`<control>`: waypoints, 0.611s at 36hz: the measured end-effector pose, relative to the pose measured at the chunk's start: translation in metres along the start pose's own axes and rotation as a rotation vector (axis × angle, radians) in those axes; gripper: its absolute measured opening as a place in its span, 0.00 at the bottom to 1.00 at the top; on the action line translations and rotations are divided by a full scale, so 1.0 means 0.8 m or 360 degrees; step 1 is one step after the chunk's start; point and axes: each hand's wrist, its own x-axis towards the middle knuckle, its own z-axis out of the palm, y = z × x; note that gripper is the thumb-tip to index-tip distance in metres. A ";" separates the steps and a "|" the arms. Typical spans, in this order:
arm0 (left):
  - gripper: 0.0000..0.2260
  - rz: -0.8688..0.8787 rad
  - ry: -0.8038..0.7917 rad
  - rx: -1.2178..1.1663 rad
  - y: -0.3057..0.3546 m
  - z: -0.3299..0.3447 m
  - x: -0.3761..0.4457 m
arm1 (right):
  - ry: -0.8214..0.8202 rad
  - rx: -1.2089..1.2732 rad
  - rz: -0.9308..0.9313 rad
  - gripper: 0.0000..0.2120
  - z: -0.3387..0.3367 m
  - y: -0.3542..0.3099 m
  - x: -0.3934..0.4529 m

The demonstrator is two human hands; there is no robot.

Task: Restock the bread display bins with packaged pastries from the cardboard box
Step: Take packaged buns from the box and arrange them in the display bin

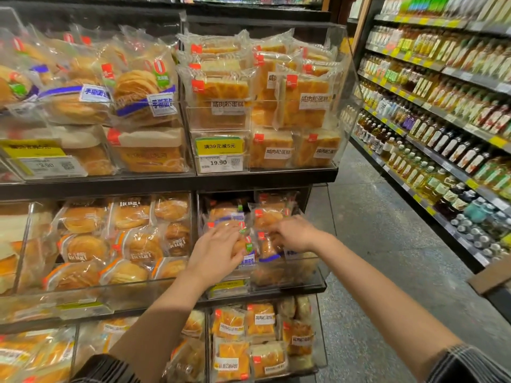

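Both my hands reach into the clear bin (290, 275) on the middle shelf, right side. My left hand (214, 251) lies over a packaged round pastry (246, 248) with a blue band and a green sticker, fingers curled on its front. My right hand (294, 233) grips the top of a neighbouring pastry pack (269, 246) in the same bin. More packs (266, 215) are stacked behind them. A corner of the cardboard box (490, 280) shows at the right edge.
Clear bins full of wrapped breads fill the shelves above (221, 87), left (124, 244) and below (243, 341). A yellow price tag (219, 154) hangs on the upper bin. A bottle-lined shelf (442, 120) runs along the right of the grey floor aisle (373, 244).
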 end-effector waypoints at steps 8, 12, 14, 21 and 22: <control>0.24 -0.0067 -0.0097 0.0057 0.002 0.002 0.004 | 0.0713 0.0564 0.0152 0.23 0.053 -0.019 -0.010; 0.30 0.0000 -0.0163 0.0156 -0.004 0.007 0.005 | 0.0953 0.1055 0.0523 0.35 0.060 -0.016 -0.011; 0.31 0.0001 -0.0196 0.0175 -0.006 0.010 0.006 | 0.0908 0.1066 0.0502 0.33 0.056 -0.014 -0.001; 0.29 -0.0002 -0.0336 0.0206 -0.006 0.009 0.013 | 0.0375 0.0433 0.0422 0.28 0.045 -0.008 0.034; 0.30 0.0007 -0.0339 0.0208 -0.006 0.009 0.013 | 0.0337 0.0456 0.0432 0.28 0.043 -0.007 0.035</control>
